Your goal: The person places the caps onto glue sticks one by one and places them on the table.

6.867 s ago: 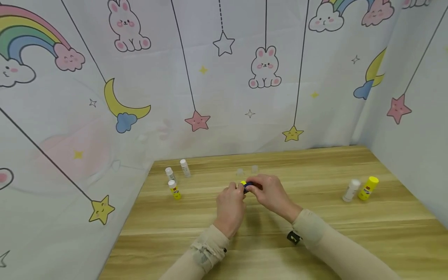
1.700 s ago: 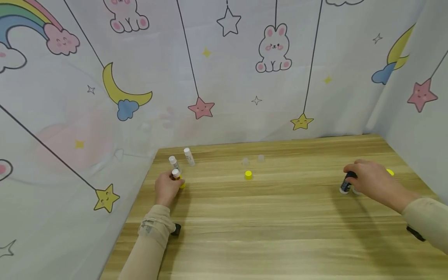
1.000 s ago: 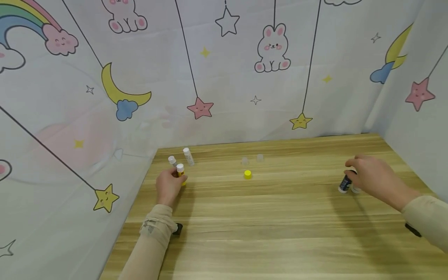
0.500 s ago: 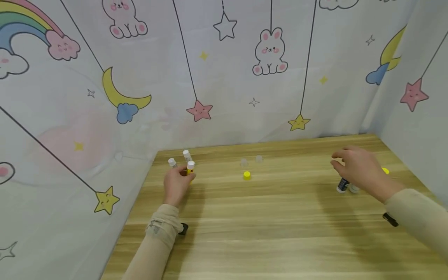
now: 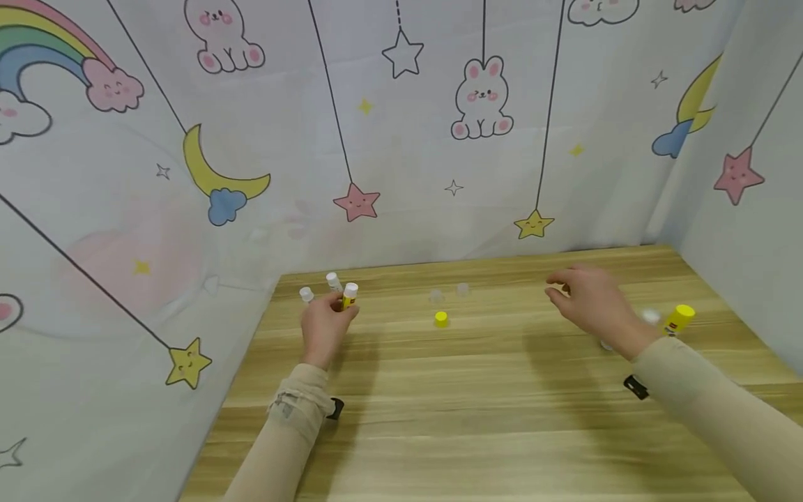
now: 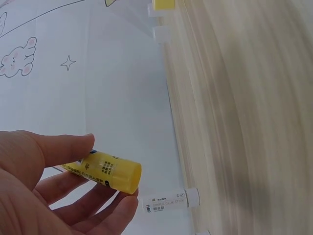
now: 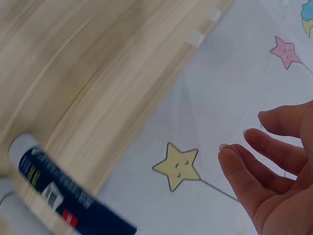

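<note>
My left hand (image 5: 323,326) grips a yellow glue stick (image 5: 350,298) with a white cap, held above the table's left side. In the left wrist view that yellow tube (image 6: 110,171) lies between thumb and fingers. My right hand (image 5: 592,300) is in the air over the right half, fingers loosely bent and nothing between them. Below it stands a dark blue glue stick (image 7: 73,196), mostly hidden behind the wrist in the head view. A white glue stick (image 5: 650,318) and a larger yellow glue stick (image 5: 682,318) stand close by.
Two white-capped glue sticks stand at the back left: one (image 5: 306,294) outermost, another (image 5: 333,281) behind the left hand. A yellow cap (image 5: 442,319) and two translucent caps (image 5: 436,296) sit mid-table. A printed curtain (image 5: 408,153) borders the wooden table (image 5: 464,418).
Earlier both hands worked together mid-table. Since then my right hand has let go of the dark blue glue stick and moved left; my left hand has lifted the yellow glue stick rightward.
</note>
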Demonstrator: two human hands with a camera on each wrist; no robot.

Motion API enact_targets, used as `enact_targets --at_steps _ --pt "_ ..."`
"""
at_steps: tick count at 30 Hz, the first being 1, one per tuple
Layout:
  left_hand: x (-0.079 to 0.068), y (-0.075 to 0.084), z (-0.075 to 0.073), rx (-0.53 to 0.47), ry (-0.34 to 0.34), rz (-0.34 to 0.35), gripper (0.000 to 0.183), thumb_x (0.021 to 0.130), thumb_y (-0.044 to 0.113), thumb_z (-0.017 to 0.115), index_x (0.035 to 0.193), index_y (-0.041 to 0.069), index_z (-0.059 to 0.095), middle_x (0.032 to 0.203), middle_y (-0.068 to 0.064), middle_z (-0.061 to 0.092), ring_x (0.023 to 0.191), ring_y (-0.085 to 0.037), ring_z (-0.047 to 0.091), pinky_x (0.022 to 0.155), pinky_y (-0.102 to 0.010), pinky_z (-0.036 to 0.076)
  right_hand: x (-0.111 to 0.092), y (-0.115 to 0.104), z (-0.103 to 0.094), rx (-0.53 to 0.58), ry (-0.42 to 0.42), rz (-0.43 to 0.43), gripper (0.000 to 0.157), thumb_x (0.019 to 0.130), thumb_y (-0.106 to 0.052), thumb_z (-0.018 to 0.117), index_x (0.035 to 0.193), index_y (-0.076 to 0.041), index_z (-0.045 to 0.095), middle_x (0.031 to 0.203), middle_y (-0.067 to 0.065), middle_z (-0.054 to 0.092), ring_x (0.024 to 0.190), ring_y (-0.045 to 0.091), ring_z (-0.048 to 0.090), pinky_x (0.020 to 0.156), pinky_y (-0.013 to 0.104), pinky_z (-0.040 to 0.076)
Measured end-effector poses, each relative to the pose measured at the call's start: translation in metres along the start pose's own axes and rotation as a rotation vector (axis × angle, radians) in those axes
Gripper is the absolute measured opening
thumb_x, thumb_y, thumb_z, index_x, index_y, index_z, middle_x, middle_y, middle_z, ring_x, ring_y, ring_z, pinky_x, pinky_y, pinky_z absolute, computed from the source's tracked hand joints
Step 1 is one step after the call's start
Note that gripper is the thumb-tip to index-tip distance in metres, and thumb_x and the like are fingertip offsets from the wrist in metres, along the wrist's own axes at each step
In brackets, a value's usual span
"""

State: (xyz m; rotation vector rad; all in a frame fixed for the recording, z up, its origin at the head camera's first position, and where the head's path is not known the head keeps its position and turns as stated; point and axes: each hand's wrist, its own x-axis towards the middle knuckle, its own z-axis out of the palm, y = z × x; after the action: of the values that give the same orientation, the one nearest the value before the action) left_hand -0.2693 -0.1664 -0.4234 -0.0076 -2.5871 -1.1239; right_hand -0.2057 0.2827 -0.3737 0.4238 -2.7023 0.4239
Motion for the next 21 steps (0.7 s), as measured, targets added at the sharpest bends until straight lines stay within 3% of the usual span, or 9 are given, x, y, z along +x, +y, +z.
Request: enact_targets --at_steps 13,21 --pt "0.002 0.021 0.003 -0.029 0.009 0.020 0.033 0.087 0.022 0.080 0.117 0.009 0.075 0.100 -0.013 0.074 0.090 -0.029 0.069 0.076 -0.047 0.054 0.028 -0.030 0.043 0.097 -0.009 -0.018 0.018 0.093 -0.016 0.073 0.107 -0.005 0.076 0.095 0.008 0.070 0.078 0.021 0.063 0.068 0.042 0.054" --pt "0.000 0.029 0.007 -0.038 0.016 0.055 0.033 0.086 0.019 0.081 0.117 0.009 0.075 0.100 -0.013 0.074 0.090 -0.029 0.070 0.076 -0.046 0.056 0.034 -0.046 0.070 0.158 -0.023 -0.026 0.017 0.091 -0.013 0.075 0.106 -0.006 0.076 0.098 0.009 0.072 0.079 0.019 0.065 0.070 0.041 0.055"
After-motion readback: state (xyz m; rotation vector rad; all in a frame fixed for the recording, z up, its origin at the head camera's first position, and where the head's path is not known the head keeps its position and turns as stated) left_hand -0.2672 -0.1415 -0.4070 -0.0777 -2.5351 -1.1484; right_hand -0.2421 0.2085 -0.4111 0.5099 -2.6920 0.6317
